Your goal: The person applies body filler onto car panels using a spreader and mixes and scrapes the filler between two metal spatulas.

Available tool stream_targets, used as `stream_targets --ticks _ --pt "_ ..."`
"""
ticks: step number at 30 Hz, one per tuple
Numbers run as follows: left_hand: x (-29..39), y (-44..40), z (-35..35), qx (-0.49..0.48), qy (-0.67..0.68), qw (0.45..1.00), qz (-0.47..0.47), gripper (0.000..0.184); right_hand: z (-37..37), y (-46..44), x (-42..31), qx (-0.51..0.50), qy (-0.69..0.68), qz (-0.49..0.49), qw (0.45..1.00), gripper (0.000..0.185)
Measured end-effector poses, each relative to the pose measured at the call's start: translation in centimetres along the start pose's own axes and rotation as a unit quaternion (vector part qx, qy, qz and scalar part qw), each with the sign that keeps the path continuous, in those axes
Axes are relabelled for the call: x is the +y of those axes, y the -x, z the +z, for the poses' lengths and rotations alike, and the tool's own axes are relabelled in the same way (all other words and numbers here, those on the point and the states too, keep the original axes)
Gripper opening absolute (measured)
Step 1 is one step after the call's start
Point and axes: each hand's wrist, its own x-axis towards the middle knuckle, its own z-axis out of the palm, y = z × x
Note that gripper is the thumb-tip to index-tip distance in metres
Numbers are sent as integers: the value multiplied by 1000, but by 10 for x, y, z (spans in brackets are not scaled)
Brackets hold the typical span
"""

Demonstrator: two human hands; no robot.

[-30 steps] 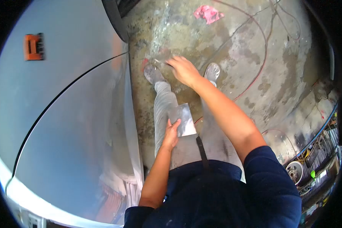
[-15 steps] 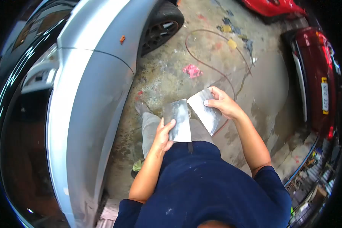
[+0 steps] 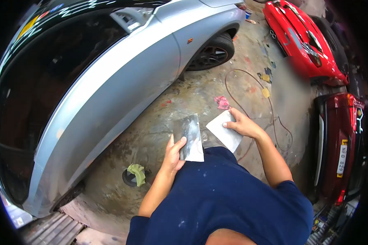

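Note:
My left hand [image 3: 176, 152] grips a flat rectangular sheet [image 3: 191, 139], dark grey with whitish smears, its thumb lying on top. To the right of it, my right hand [image 3: 240, 123] pinches a paler whitish sheet [image 3: 224, 131] by its upper right part, thumb on the face. A narrow gap separates the two sheets, which are both held in front of my dark blue shirt. At the left stands a silver-grey car [image 3: 114, 81], touched by neither hand.
A pink crumpled cloth [image 3: 222, 102] and a looping hose [image 3: 249, 71] lie on the stained floor. A green cloth [image 3: 137, 174] rests on a dark round object. A bright red car [image 3: 306, 45] and a dark red car [image 3: 339, 143] stand at the right.
My right hand, earlier low near my shoes, has come up beside the left and now holds the pale sheet. The view has tilted up and turned, bringing more of the cars into sight.

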Motion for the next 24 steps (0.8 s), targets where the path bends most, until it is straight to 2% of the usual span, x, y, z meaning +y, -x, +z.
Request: stream_targets --ticks 3,4,5,7,9,11,12,15,19,21,23,24 --pt "2 29 -34 68 37 992 98 50 39 -1 -6 4 -109 -39 993 42" --pt "1 41 -42 106 60 985 126 50 57 3 -18 -16 -179 -43 983 32" --pt "0 54 -51 125 70 978 151 49 73 6 -19 -45 -186 -36 981 22" --pt "-1 81 -56 163 92 963 194 48 122 17 -33 -17 -146 -241 959 22" --pt "-4 94 -60 191 105 951 221 45 167 42 -60 -34 -166 -319 932 34" --pt "-5 124 -56 211 117 942 233 45 197 79 -79 -64 -27 -406 911 51" --pt "-11 134 -61 201 133 938 251 43 207 97 -81 -72 28 -467 881 63" --pt "-28 166 -70 176 101 932 300 40 237 135 -64 -37 113 -511 851 71" --pt "-56 210 -81 202 65 933 290 38 243 165 -24 -21 215 -456 863 69" --pt "-62 232 -79 199 100 939 263 41 234 168 -4 -16 253 -435 864 68" --pt "-56 251 -76 183 97 944 258 42 216 168 -4 29 298 -426 854 64" --pt "-58 255 -81 179 5 945 273 45 208 175 -20 52 293 -425 855 59"
